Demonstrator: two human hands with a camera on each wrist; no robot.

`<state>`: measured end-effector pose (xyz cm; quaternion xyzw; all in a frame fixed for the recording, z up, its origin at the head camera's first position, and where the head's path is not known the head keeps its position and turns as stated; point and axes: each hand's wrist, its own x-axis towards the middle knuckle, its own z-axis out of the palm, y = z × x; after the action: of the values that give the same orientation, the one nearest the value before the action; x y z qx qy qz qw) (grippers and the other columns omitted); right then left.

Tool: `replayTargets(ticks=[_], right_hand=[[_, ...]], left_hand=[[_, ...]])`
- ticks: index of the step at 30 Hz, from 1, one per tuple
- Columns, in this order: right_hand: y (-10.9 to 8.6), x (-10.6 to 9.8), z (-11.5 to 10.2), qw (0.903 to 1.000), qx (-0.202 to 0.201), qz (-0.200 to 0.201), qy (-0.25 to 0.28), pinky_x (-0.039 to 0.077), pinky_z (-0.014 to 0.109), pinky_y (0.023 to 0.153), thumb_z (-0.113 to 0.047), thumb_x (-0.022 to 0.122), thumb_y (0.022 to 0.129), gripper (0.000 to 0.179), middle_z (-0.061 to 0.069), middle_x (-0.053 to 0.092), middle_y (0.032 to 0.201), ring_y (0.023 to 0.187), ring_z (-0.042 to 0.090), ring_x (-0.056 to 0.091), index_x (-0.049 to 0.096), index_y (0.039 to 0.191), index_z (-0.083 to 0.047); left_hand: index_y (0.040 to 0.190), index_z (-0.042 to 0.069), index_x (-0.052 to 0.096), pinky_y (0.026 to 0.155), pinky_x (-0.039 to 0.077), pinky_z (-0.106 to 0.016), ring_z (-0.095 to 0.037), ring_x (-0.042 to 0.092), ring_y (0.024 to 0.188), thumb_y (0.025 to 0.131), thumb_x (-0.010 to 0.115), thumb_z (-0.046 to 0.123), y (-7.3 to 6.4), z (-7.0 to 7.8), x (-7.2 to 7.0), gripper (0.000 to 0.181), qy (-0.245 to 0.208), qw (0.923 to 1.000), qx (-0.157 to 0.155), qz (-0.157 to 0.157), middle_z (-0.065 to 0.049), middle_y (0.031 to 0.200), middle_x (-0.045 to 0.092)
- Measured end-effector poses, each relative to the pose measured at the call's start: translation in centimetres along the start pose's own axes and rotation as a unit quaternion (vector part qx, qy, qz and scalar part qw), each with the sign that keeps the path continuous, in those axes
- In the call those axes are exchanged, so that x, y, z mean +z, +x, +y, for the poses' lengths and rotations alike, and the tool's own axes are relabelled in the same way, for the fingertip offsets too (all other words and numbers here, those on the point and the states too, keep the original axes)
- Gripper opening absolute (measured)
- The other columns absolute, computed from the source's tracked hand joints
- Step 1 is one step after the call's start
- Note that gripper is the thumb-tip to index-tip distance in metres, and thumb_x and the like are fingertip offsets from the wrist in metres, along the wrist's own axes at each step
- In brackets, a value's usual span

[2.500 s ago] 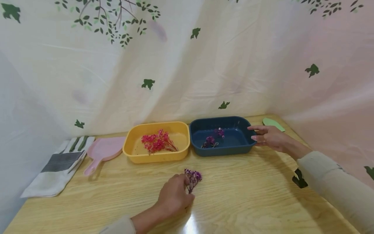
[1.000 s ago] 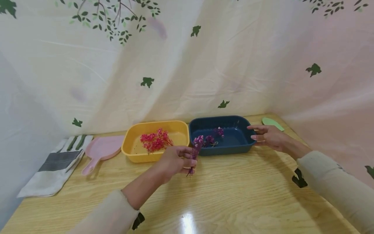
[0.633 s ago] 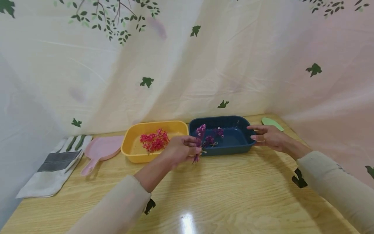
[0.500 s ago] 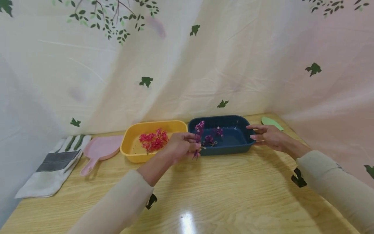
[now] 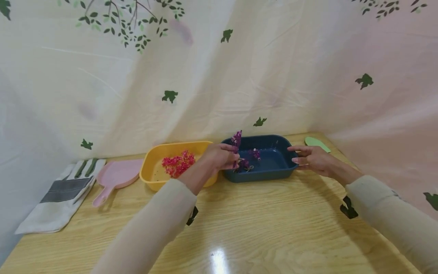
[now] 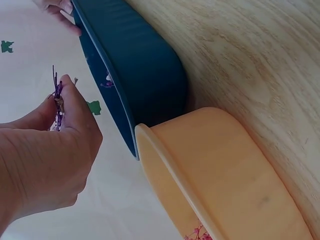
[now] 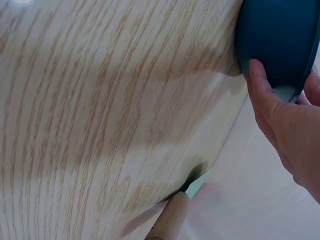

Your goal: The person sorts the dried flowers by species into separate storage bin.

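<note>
Small purple dried flowers (image 5: pixel 236 140) stand upright in the pinch of my left hand (image 5: pixel 219 156). That hand is raised over the left end of a dark blue oblong tub (image 5: pixel 263 176); the stems (image 6: pixel 58 92) show between thumb and fingers in the left wrist view. Inside the tub lie two more purple sprigs, one near the middle (image 5: pixel 255 153) and one partly behind my fingertips (image 5: pixel 245 163). My right hand (image 5: pixel 316 160) holds the tub's right end, a fingertip (image 7: pixel 257 70) against the outer wall and another finger at the rim.
A yellow tub (image 5: pixel 150 177) with pink flowers (image 5: pixel 178 163) adjoins the blue one on the left. Further left are a pink paddle-shaped board (image 5: pixel 119 173) and a striped cloth (image 5: pixel 65 194) with green-handled utensils (image 5: pixel 91 167). A green spatula-like tool (image 5: pixel 316 144) lies back right, before the curtain.
My left hand has lifted the purple flowers from near the table's front and carried them forward and right, over the blue tub. The right hand has stayed at the tub's end.
</note>
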<state>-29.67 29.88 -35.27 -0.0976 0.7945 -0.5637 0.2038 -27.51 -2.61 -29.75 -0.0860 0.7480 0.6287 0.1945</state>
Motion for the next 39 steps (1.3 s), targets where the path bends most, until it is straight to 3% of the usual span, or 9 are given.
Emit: replayTargets(ticks=[11, 18, 23, 29, 31, 33, 39], right_hand=[[0.1, 0.2, -0.1, 1.0, 0.0, -0.004, 0.003, 0.037, 0.056, 0.104, 0.0, 0.051, 0.098, 0.06, 0.032, 0.002, 0.155, 0.14, 0.047, 0.016, 0.022, 0.15, 0.003], [0.2, 0.3, -0.1, 1.0, -0.003, -0.003, 0.001, 0.038, 0.057, 0.104, 0.0, 0.052, 0.097, 0.06, 0.031, 0.003, 0.155, 0.14, 0.047, 0.015, 0.023, 0.15, 0.003], [0.1, 0.5, -0.2, 1.0, -0.003, -0.004, 0.005, 0.037, 0.058, 0.104, 0.0, 0.052, 0.097, 0.06, 0.031, 0.003, 0.155, 0.14, 0.047, 0.015, 0.023, 0.15, 0.004], [0.2, 0.6, -0.3, 0.9999, -0.005, -0.006, 0.007, 0.036, 0.058, 0.104, 0.0, 0.052, 0.097, 0.06, 0.032, 0.003, 0.155, 0.139, 0.048, 0.017, 0.023, 0.15, 0.004], [0.2, 0.6, -0.2, 0.9999, -0.004, -0.007, 0.007, 0.036, 0.058, 0.105, 0.0, 0.052, 0.097, 0.061, 0.031, 0.003, 0.155, 0.14, 0.047, 0.015, 0.023, 0.15, 0.004], [0.2, 0.5, -0.1, 1.0, -0.002, -0.007, 0.007, 0.037, 0.058, 0.104, -0.001, 0.053, 0.097, 0.061, 0.031, 0.003, 0.155, 0.14, 0.047, 0.015, 0.023, 0.15, 0.003], [0.2, 0.3, 0.2, 1.0, -0.002, -0.004, -0.002, 0.039, 0.057, 0.103, -0.002, 0.054, 0.097, 0.061, 0.032, 0.004, 0.155, 0.141, 0.047, 0.013, 0.024, 0.15, 0.003]], left_hand=[[0.121, 0.003, 0.065, 0.077, 0.059, -0.03, -0.022, 0.067, 0.087, 0.088, 0.069, 0.005, 1.2, 0.2, 0.7, 0.034, -0.019, 0.9997, -0.001, 0.015, -0.011, 0.102, 0.07], [0.131, 0.0, 0.056, 0.084, 0.057, -0.035, -0.031, 0.064, 0.106, 0.089, 0.068, 0.006, 1.4, 0.1, 0.8, 0.044, -0.051, 0.9984, -0.002, -0.023, -0.017, 0.117, 0.066], [0.136, 0.002, 0.051, 0.097, 0.051, -0.038, -0.03, 0.059, 0.115, 0.091, 0.067, 0.016, 0.9, -0.1, 0.6, 0.05, 0.005, 0.9997, 0.021, -0.013, -0.016, 0.125, 0.061], [0.135, 0.005, 0.054, 0.101, 0.048, -0.037, -0.027, 0.059, 0.114, 0.096, 0.061, 0.021, -1.3, -0.4, -0.5, 0.043, 0.094, 0.994, 0.056, 0.012, -0.014, 0.127, 0.06], [0.136, 0.006, 0.053, 0.102, 0.048, -0.037, -0.026, 0.058, 0.115, 0.096, 0.06, 0.023, -2.1, -0.7, -1.0, 0.043, 0.127, 0.9891, 0.074, 0.016, -0.013, 0.129, 0.06], [0.138, 0.006, 0.051, 0.103, 0.047, -0.038, -0.027, 0.056, 0.118, 0.097, 0.06, 0.024, -2.9, -1.3, -1.4, 0.045, 0.168, 0.9795, 0.109, 0.021, -0.013, 0.132, 0.058], [0.143, 0.003, 0.043, 0.109, 0.039, -0.046, -0.031, 0.045, 0.13, 0.096, 0.061, 0.025, -5.5, -3.5, -2.7, 0.055, 0.271, 0.9349, 0.222, 0.057, -0.014, 0.145, 0.046]])
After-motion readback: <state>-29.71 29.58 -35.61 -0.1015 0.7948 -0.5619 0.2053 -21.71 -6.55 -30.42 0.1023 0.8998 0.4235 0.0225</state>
